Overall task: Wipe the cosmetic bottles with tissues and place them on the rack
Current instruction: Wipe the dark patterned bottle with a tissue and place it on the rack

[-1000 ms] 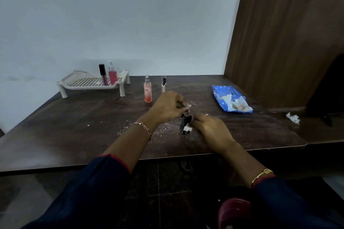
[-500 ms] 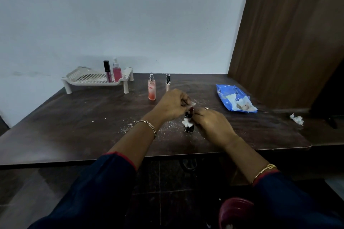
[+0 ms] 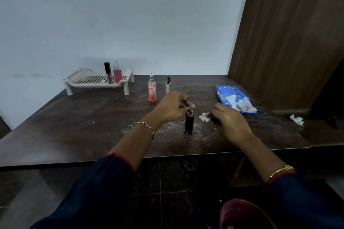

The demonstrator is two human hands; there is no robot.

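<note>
Head view: nearest, the black bottle (image 3: 189, 124) stands upright on the table (image 3: 74, 126); the left hand (image 3: 173, 108) pinches its top, while the right hand (image 3: 230, 122), just beside, pinches a small tissue (image 3: 204, 117) held off the bottle; behind stand a peach spray bottle (image 3: 152, 90) and a slim tube (image 3: 168, 84), apparently not yet wiped; farthest, the rack (image 3: 89, 81) holds a dark tube (image 3: 108, 72) and a pink bottle (image 3: 117, 73); so two look done, three remain.

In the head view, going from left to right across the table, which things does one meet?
White rack → dark tube → pink bottle → peach spray bottle → black-capped tube → black bottle → tissue piece → blue tissue pack → crumpled tissue.
</note>
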